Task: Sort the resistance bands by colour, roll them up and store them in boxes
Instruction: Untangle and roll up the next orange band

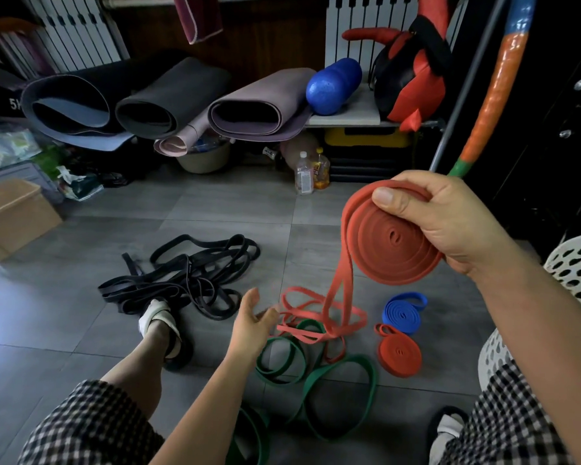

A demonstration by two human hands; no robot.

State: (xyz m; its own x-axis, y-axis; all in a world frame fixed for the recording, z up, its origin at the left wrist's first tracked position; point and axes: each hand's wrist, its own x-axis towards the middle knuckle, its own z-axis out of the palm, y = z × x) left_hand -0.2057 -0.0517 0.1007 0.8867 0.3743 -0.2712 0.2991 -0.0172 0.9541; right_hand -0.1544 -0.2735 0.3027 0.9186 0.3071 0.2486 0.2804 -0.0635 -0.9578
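I am gripping one partly rolled coral resistance band in my right hand, up at the right, with my thumb pressing on its top edge. Its loose tail is hanging down and lying in loops on the grey floor tiles. My left hand is hovering open, fingers relaxed, just beside those loops. Two finished rolls are lying at the near right: one blue roll and one red roll. Green bands, seemingly three loops, are sprawling nearest me. One tangle of black bands is lying to the left, and one tan box is sitting at the far left.
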